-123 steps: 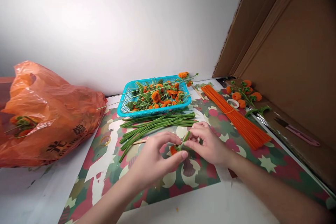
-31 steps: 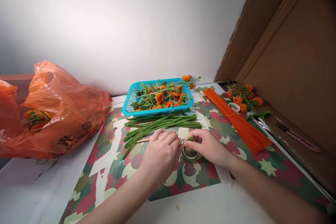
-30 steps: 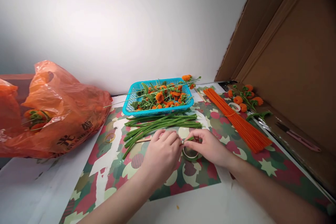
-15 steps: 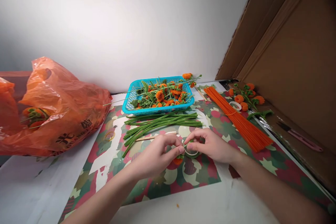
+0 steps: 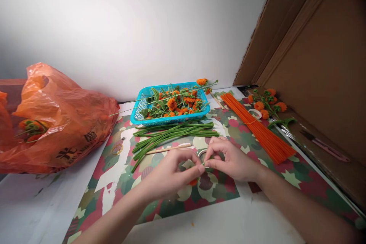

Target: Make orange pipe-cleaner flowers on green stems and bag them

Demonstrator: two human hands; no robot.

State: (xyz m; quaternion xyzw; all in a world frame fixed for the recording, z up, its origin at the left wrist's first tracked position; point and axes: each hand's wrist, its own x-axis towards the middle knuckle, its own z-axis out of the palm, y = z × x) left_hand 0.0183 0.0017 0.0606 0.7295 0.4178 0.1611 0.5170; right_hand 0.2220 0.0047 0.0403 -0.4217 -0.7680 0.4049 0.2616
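My left hand (image 5: 183, 166) and my right hand (image 5: 227, 158) meet low over the patterned sheet, both pinched with thumb against fingers. Between their fingertips is a thin green strip (image 5: 204, 163), mostly covered; its exact kind is too small to make out. Just behind the fingers a pale ring like a tape roll (image 5: 201, 152) shows in part. Under my left hand peeks an orange fuzzy flower (image 5: 193, 182), largely hidden. Beyond the hands lie green pipe cleaners (image 5: 168, 137) in a loose pile, with a thin wooden stick (image 5: 168, 149) at their near side.
A turquoise basket (image 5: 134, 116) full of orange flowers stands behind. On the right are bundled orange pipe cleaners (image 5: 257, 127), a white tape roll (image 5: 255, 113), finished flowers (image 5: 259, 106) and a pink-handled cutter (image 5: 328, 150). An orange plastic bag (image 5: 71, 114) bulges at left. Cardboard (image 5: 309, 45) walls the right side.
My hands have come closer together at the fingertips. The pale ring now shows behind them instead of below the right fingers. The view has shifted slightly.
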